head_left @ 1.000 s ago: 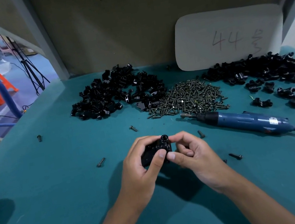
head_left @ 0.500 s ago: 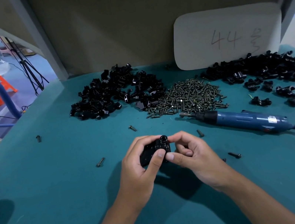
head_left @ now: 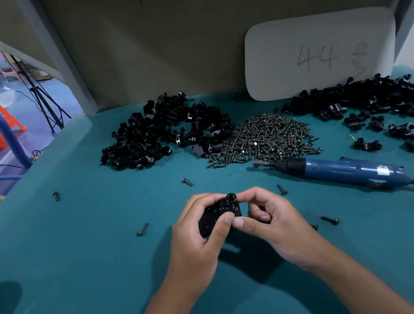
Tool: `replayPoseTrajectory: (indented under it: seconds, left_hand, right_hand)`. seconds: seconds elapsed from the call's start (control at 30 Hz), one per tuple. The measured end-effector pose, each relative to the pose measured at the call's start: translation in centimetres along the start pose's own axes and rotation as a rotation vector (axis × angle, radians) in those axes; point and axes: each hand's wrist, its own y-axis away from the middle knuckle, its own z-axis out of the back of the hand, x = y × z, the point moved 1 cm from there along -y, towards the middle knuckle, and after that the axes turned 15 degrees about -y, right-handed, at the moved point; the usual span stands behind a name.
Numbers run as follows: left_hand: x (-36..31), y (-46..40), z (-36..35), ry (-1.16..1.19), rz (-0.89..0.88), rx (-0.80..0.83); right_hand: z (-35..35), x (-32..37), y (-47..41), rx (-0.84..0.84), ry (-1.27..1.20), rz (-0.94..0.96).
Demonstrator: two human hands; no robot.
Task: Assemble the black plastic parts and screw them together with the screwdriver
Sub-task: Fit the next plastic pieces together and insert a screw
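We are holding the black plastic part (head_left: 220,216) above the bench (head_left: 80,260), left hand (head_left: 201,242) and right hand (head_left: 271,222) both clamping it; the screwdriver (head_left: 339,170) is lying at two o'clock.

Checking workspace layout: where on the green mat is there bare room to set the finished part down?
Bare mat lies left of the left hand, past a stray screw, and near the front edge right of the right hand. The back is crowded: black parts pile, screw pile, screwdriver.
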Motion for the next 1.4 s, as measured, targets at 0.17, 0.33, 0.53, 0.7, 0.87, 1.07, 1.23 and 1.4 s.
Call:
replayPoseTrajectory:
  seconds: [0.17, 0.33, 0.53, 0.7, 0.87, 1.07, 1.23, 1.4]
  left_hand:
    - [0.0, 0.0, 0.1, 0.02, 0.011, -0.016]
    - [0.2, -0.1, 0.0, 0.034, 0.03, 0.01]
    - [0.3, -0.2, 0.0, 0.05, 0.027, 0.015]
    - [0.2, -0.2, 0.0, 0.036, 0.017, 0.014]
    - [0.3, -0.1, 0.0, 0.045, 0.034, 0.015]
    - [0.3, -0.1, -0.1, 0.042, 0.046, -0.002]
    - [0.5, -0.2, 0.1, 0.03, 0.093, -0.039]
    - [0.5, -0.2, 0.1, 0.022, 0.094, -0.053]
  right_hand:
    - [0.5, 0.1, -0.1, -0.023, 0.023, 0.037]
    - [0.3, 0.0, -0.2, -0.062, 0.025, 0.07]
    - [0.1, 0.1, -0.2, -0.062, -0.025, 0.069]
    - [0.0, 0.2, -0.1, -0.064, -0.044, 0.058]
    - [0.0, 0.2, -0.1, -0.065, -0.042, 0.039]
    - [-0.1, 0.5, 0.0, -0.053, -0.027, 0.001]
    - [0.3, 0.6, -0.7, -0.164, -0.614, -0.237]
    - [1.4, 1.0, -0.9, -0.21, -0.719, -0.316]
